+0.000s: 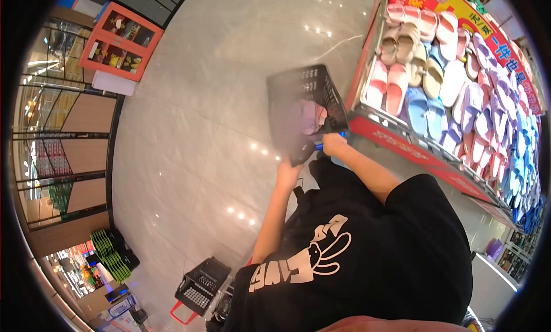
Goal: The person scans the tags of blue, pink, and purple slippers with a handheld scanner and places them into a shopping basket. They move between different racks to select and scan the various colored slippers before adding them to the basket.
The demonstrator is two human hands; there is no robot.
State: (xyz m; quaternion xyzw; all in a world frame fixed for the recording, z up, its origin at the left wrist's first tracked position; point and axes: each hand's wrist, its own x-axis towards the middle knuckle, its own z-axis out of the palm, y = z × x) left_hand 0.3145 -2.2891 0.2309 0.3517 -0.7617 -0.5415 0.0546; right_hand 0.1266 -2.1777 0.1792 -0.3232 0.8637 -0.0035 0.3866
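Observation:
My right hand is wrapped around the blue handle bar of a shopping cart. My left hand is closed at a dark rounded thing with a small pale mark, close to the handle; I cannot tell what it is. Just ahead of both hands is the cart's black plastic basket with slotted walls. Inside it lie purple slippers and a pinkish item. A hazy smear covers the basket's left side.
To the right, a red-sided display bin is heaped with colourful slippers, its edge close beside the basket. Another black basket with a red handle stands behind on the left. An orange cabinet stands along the left wall. The grey tiled floor shines.

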